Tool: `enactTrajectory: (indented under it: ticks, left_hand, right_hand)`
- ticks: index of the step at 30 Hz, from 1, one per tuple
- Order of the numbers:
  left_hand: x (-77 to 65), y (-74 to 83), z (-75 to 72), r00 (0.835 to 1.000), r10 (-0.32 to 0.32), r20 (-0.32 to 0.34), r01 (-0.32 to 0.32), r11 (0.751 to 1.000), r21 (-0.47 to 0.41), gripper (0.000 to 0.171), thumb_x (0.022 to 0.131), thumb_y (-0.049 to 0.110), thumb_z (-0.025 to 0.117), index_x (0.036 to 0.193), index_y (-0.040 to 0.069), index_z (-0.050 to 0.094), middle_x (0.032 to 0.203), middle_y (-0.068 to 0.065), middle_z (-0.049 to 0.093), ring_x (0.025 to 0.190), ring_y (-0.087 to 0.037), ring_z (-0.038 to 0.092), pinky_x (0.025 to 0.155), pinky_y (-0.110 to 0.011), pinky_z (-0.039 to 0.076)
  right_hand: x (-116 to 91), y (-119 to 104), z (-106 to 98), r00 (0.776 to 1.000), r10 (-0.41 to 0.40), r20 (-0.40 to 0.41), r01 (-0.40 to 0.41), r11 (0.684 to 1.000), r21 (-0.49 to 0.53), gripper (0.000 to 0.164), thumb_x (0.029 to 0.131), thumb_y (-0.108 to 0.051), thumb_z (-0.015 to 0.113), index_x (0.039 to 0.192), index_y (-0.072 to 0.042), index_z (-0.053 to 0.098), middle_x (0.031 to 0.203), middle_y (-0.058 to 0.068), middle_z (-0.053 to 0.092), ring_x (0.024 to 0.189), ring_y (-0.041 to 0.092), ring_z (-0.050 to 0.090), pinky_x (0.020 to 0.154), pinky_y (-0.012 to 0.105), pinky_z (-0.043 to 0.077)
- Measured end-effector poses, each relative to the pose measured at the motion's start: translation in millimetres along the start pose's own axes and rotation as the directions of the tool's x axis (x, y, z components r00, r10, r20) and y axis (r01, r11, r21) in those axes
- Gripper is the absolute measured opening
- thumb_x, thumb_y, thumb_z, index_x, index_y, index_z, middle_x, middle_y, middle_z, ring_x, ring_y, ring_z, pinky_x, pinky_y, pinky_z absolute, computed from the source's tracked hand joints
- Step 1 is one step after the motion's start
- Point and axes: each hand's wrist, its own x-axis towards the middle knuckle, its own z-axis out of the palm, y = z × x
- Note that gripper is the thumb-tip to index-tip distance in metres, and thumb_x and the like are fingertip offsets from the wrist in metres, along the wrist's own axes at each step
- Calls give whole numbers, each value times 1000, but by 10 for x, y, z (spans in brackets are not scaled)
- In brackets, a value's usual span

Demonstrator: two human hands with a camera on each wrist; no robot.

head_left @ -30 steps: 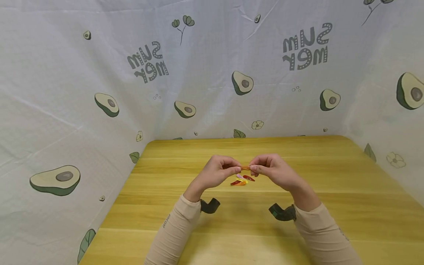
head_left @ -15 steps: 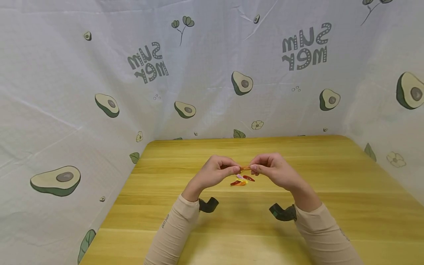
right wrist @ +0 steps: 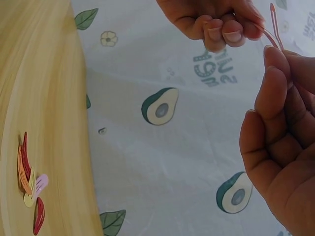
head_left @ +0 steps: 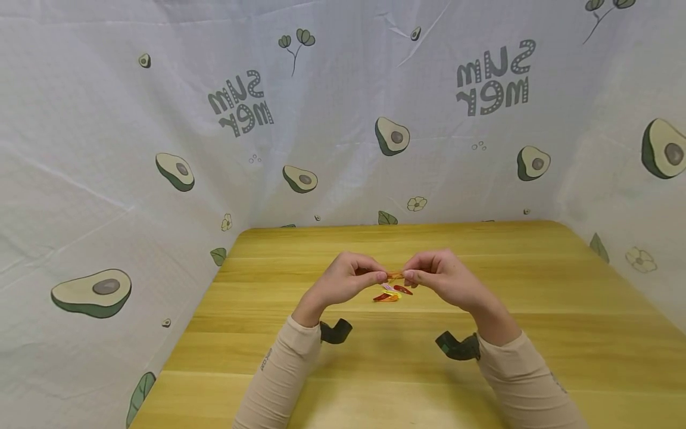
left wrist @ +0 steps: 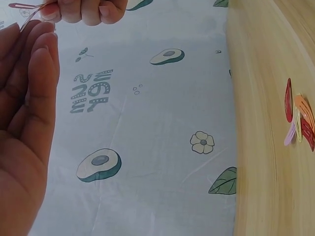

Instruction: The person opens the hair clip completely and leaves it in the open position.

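Above the table, an orange snap hair clip is stretched between the two hands. My left hand pinches one end between thumb and fingertips. The other end sits in a pinch of my right hand. In the right wrist view the clip shows its two arms spread apart, one thin prong standing free. Fingers cover both of its ends. Just below the hands, a small pile of hair clips in red, orange, yellow and lilac lies on the wood.
The wooden table reaches back to a white cloth printed with avocados, which also hangs on both sides. Dark curved mounts stick out inward from the wrists, low over the tabletop.
The left hand has shifted slightly left. The clip between the hands looked like a narrow strip at first and now shows its arms spread. The pile has stayed put.
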Motion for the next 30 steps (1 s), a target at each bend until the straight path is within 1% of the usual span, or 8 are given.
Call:
enactTrajectory:
  ticks: [3,5,8,13,17,21,24,30]
  left_hand:
    - [-7,-4,-26,1000,-8,11,8,1000,19,16,97,7,63,101,-4,76,97,-20,74,78,-4,63,73,-21,54]
    - [-10,-11,-44,1000,-12,22,11,1000,28,16,97,6,63,101,-4,76,97,-20,74,77,-7,62,72,-21,53]
    - [-15,-22,-72,999,-24,36,22,999,40,16,97,6,64,100,-3,76,96,-19,75,72,-10,57,67,-20,49]
    - [-21,-35,-111,997,-56,57,52,997,59,16,96,7,66,99,-5,76,94,-19,75,65,-8,48,63,-20,43]
    - [-15,-70,-131,994,-86,74,79,993,93,15,96,8,67,97,-3,77,91,-16,75,62,-6,47,61,-20,43]
    - [-13,-111,-152,989,-114,90,99,983,155,13,95,8,68,94,1,79,88,-10,76,61,-6,49,59,-20,43]
    - [-14,-136,-164,986,-129,110,106,976,189,12,95,8,68,92,3,79,86,-8,76,60,-8,50,58,-19,43]
    - [-6,-223,-180,973,-167,156,134,970,202,13,94,8,68,93,1,79,87,-9,76,66,-9,59,65,-20,51]
  right_hand:
    - [9,13,10,1000,-5,21,4,1000,25,14,99,-5,60,95,6,69,81,-2,66,73,14,61,68,28,54]
    - [17,29,19,999,-5,33,4,999,42,15,99,-5,60,96,7,69,81,-3,66,73,14,62,69,29,55]
    - [34,57,37,999,8,45,-11,998,61,17,99,-6,60,97,8,69,82,-3,68,74,14,62,70,29,56]
    - [70,90,67,996,71,56,-77,992,96,17,99,-7,60,98,7,70,85,1,70,77,13,64,73,30,57]
    - [101,128,81,990,120,76,-128,987,102,17,99,-9,62,99,7,69,86,5,70,76,12,63,72,30,56]
    - [136,189,98,982,145,117,-156,984,82,20,98,-12,64,99,7,69,85,2,71,78,13,64,74,31,56]
    - [160,243,111,976,161,149,-174,982,79,21,98,-12,63,99,9,68,86,3,72,79,15,65,76,31,57]
    - [187,348,147,964,199,175,-211,976,55,20,99,-9,62,99,11,68,87,17,69,74,17,62,73,32,55]
